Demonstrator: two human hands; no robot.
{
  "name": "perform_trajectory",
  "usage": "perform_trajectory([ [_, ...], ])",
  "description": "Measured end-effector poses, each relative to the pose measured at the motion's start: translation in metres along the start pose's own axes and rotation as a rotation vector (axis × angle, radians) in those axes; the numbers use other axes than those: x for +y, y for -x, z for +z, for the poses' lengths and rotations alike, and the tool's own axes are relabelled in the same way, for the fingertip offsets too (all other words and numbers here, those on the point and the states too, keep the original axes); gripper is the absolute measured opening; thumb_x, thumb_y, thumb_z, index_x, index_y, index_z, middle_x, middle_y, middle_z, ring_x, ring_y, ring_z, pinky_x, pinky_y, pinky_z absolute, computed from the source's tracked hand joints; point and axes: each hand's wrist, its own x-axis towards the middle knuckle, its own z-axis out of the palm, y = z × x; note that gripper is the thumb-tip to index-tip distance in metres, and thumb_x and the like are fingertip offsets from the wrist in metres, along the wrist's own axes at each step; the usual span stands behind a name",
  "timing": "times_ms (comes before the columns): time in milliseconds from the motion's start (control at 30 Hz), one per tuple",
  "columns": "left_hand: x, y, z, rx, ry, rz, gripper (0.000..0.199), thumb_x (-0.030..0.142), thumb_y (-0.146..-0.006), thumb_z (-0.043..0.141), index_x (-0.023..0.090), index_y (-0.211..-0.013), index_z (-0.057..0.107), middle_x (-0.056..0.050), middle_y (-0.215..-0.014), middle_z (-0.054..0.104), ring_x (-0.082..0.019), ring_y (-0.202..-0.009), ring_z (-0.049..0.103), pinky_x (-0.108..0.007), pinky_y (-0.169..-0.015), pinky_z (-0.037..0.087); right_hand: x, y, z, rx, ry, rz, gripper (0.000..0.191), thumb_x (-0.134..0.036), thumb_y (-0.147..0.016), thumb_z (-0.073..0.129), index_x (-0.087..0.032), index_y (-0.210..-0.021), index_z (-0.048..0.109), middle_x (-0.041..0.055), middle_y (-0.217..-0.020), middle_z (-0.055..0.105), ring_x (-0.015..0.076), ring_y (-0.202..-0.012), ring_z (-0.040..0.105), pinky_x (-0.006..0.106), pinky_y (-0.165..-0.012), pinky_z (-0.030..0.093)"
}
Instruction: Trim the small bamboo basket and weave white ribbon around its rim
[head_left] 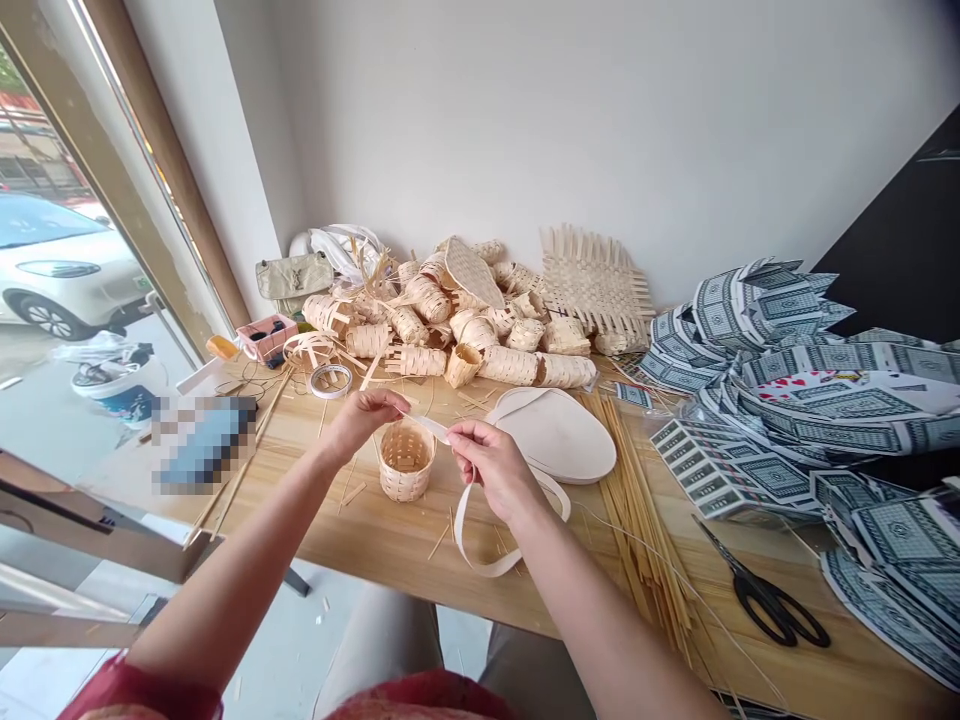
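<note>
Pinched in the fingertips of my left hand [369, 418] is one end of a flat white strip [429, 427]. My right hand [491, 460] grips the same strip a short way along, so the piece between them is stretched out. From my right hand the rest of the strip hangs in a loose loop down to the table. Just below the held part, a small round woven basket [406, 478] stands upright, its opening facing up. Neither hand touches it. Beyond my right hand lies a flat cream oval piece [559, 435].
Several woven cylinders [420, 300] are heaped against the wall beside a flat woven mat [596, 280]. Tape [331, 380] lies at the left. Thin reed sticks [637, 520], black scissors [772, 600] and folded playing-card structures [787, 390] are on the right.
</note>
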Motion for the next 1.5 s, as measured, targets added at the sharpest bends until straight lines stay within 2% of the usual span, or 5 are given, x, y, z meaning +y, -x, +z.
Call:
perform_trajectory([
  [400, -0.005, 0.016, 0.015, 0.157, 0.046, -0.086, 0.017, 0.028, -0.07, 0.054, 0.016, -0.069, 0.066, -0.003, -0.075, 0.065, -0.016, -0.072, 0.057, -0.024, -0.064, 0.041, 0.004, 0.014, 0.007, 0.04, 0.014, 0.003, 0.039, -0.047, -0.055, 0.072, -0.015, -0.073, 0.06, -0.002, -0.062, 0.053, 0.0107, -0.054, 0.052, 0.022, -0.044, 0.047],
  [767, -0.005, 0.011, 0.02, 0.121, -0.137, -0.017, 0.014, 0.029, -0.067, 0.061, 0.016, -0.067, 0.058, 0.0, -0.066, 0.059, -0.013, -0.064, 0.052, -0.023, -0.06, 0.038, 0.006, 0.008, 0.006, 0.05, 0.107, -0.094, 0.036, -0.047, -0.064, 0.061, -0.016, -0.081, 0.061, -0.0056, -0.051, 0.045, 0.0095, -0.046, 0.044, 0.021, -0.04, 0.04],
  [1067, -0.004, 0.014, 0.02, 0.088, -0.145, -0.01, 0.016, 0.032, -0.069, 0.06, 0.016, -0.067, 0.059, 0.002, -0.061, 0.055, -0.012, -0.06, 0.047, -0.022, -0.057, 0.034, 0.007, 0.007, 0.004, 0.021, 0.577, -0.133, 0.021, -0.039, -0.07, 0.06, -0.018, -0.076, 0.058, -0.0009, -0.078, 0.057, 0.0069, -0.045, 0.042, 0.022, -0.045, 0.035],
  [1200, -0.006, 0.015, 0.023, 0.102, -0.103, -0.026, 0.02, 0.035, -0.071, 0.058, 0.016, -0.065, 0.057, 0.003, -0.058, 0.051, -0.01, -0.056, 0.045, -0.022, -0.054, 0.032, -0.009, 0.011, 0.008, -0.007, 0.819, -0.177, 0.016, -0.031, -0.077, 0.056, -0.019, -0.066, 0.055, -0.0023, -0.064, 0.056, 0.011, -0.057, 0.046, 0.024, -0.057, 0.034],
  [1500, -0.002, 0.015, 0.031, 0.121, 0.008, -0.04, 0.024, 0.037, -0.07, 0.058, 0.016, -0.061, 0.051, 0.003, -0.058, 0.048, -0.01, -0.056, 0.043, -0.022, -0.053, 0.033, -0.023, 0.001, 0.018, -0.016, 1.155, -0.102, 0.027, -0.03, -0.078, 0.056, -0.018, -0.055, 0.048, -0.0028, -0.052, 0.048, 0.0114, -0.052, 0.038, 0.025, -0.051, 0.023],
])
